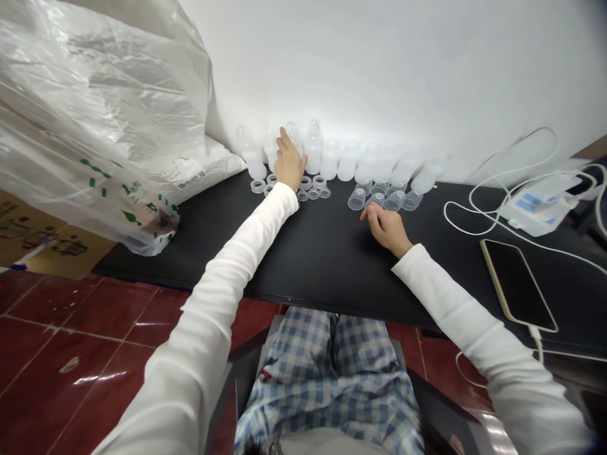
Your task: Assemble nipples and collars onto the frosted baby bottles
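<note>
My left hand (288,162) reaches to the back row, with thumb and index finger on either side of a clear-topped baby bottle (294,134). Its other fingers are partly hidden. On its right stands another topped bottle (313,148); a further one (251,151) is at the row's left end. Screw rings (306,183) and small clear teats (313,193) lie around the left wrist. My right hand (386,229) rests on the table in a loose fist, just in front of several clear dome caps (394,200). Behind the caps stand several topless frosted bottles (365,167).
A big white plastic bag (137,107) bulges over the table's left end, above a cardboard box (52,240). To the right lie a phone (519,284) on a charging cable and a white power strip (540,202) with looped cords. A white wall (379,63) borders the black table (322,253).
</note>
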The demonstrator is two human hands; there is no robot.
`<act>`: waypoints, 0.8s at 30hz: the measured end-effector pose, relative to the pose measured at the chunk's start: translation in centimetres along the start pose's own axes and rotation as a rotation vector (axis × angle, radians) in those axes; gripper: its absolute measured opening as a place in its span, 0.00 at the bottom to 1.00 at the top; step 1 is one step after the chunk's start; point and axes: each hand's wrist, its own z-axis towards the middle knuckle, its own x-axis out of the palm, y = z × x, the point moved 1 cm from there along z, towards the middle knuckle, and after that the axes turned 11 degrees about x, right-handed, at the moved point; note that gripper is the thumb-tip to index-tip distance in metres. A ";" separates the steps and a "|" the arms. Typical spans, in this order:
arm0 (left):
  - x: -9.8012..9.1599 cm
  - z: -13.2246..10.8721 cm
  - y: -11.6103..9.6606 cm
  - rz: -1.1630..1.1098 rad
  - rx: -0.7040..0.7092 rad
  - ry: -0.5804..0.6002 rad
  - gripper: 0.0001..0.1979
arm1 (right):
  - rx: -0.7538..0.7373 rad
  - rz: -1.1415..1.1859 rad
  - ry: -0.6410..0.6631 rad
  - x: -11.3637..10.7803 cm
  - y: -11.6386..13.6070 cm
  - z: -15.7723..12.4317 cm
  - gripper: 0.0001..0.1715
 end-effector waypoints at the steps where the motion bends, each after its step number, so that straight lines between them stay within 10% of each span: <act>1: -0.5 0.1 -0.7 0.022 0.006 -0.002 0.34 | -0.001 0.000 0.001 0.0 0.0 0.0 0.39; 14: 3.6 1.9 -3.8 -0.080 0.161 0.314 0.17 | -0.025 -0.050 -0.017 -0.1 0.2 0.2 0.41; 24: -4.2 0.3 -11.2 -0.110 0.191 0.189 0.12 | -0.058 -0.093 -0.253 0.1 0.5 0.1 0.34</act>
